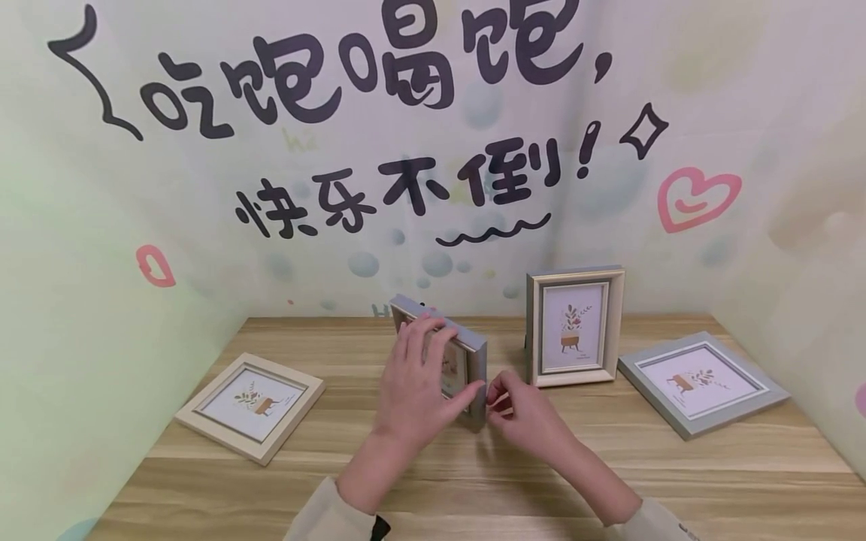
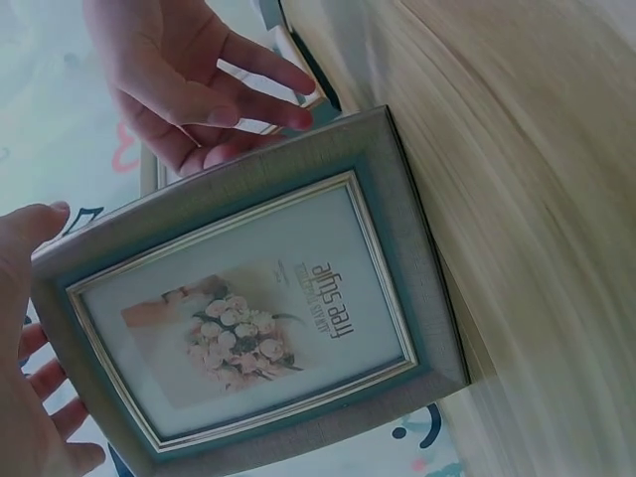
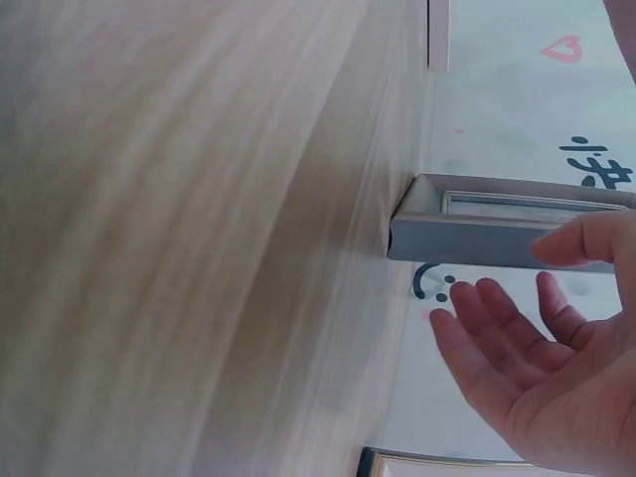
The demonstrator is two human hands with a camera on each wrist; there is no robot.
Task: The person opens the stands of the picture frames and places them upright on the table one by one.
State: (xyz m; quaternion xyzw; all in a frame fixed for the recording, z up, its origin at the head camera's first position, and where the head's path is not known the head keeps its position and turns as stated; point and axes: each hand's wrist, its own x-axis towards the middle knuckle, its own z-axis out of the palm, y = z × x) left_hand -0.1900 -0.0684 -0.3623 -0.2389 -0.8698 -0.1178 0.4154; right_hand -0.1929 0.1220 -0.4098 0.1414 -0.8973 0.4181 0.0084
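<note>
Upright on the wooden table, a grey-blue picture frame (image 1: 479, 368) is turned nearly edge-on in the head view. Its front, with a printed flower bouquet, faces the left wrist view, where the picture frame (image 2: 383, 248) appears sideways. My left hand (image 1: 413, 383) grips it around the top part, thumb at the near side edge and fingers reaching across. Beside that near edge is my right hand (image 1: 531, 413), its fingers loosely bent. In the right wrist view the right hand (image 3: 556, 368) has its fingers spread behind the frame and its thumb by the side edge; contact is unclear.
A cream frame (image 1: 313, 382) lies flat at the left. Right of my hands stands another cream frame (image 1: 534, 323), and a grey frame (image 1: 690, 424) lies flat at the far right. A printed cloth wall (image 1: 406, 278) rises behind the table (image 1: 473, 481).
</note>
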